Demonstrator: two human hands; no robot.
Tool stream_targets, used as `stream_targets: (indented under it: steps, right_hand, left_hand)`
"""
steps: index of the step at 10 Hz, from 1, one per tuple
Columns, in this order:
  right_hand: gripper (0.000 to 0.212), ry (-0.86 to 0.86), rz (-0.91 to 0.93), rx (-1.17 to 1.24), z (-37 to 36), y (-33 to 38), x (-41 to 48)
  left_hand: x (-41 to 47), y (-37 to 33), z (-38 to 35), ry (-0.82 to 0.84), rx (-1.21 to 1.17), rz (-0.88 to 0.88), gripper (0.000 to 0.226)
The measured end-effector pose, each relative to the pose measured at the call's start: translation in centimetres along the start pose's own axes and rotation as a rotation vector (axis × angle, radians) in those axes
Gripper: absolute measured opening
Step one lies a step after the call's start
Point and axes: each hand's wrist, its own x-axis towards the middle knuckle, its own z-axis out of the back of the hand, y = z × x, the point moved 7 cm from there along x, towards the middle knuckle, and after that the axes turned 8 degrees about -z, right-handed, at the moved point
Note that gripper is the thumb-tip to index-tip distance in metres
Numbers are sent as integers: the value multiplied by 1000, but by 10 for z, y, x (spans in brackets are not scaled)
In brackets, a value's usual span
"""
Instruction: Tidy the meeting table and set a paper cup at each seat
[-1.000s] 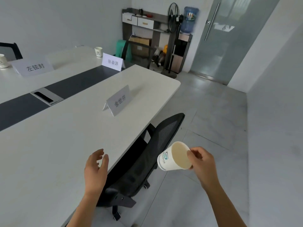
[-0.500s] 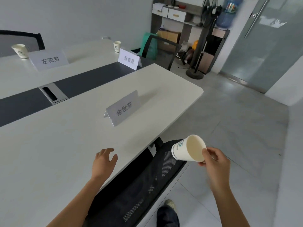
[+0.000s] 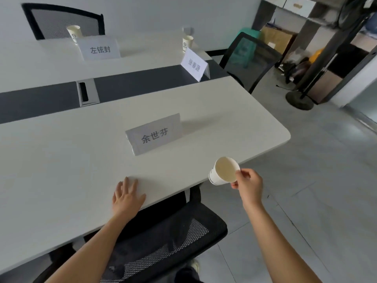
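Note:
My right hand (image 3: 247, 185) pinches the rim of a white paper cup (image 3: 222, 171), tilted with its mouth toward me, just off the near edge of the white meeting table (image 3: 61, 160). My left hand (image 3: 126, 196) rests flat on the table near that edge, fingers straight. A name card (image 3: 155, 135) stands on the table beyond both hands. Two more paper cups stand on the far side: one (image 3: 73, 34) behind the far left name card (image 3: 100, 49), another (image 3: 187, 43) at the far end by a third name card (image 3: 194, 64).
A black mesh chair (image 3: 163, 242) is pushed under the table right below me. Other chairs stand at the far side (image 3: 61, 19) and the table's end (image 3: 251, 58). A fan stand base (image 3: 298, 100) and shelves with boxes sit at the right. A cable hatch (image 3: 87, 92) lies in the dark centre strip.
I have stepped closer to the table. My right hand has carried the cup up and forward to the table's near edge. My left hand has moved onto the tabletop.

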Motion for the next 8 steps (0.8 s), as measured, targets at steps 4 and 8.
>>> stream_targets:
  steps: [4,8]
  right_hand:
    - [13,9,17,-196,-93,58,115]
    - [34,-83,110,-357,-98,91,117]
  left_hand:
    - [2,5,-10,92,-16,15,65]
    - [-2,3,-9,104,-29,-16,65]
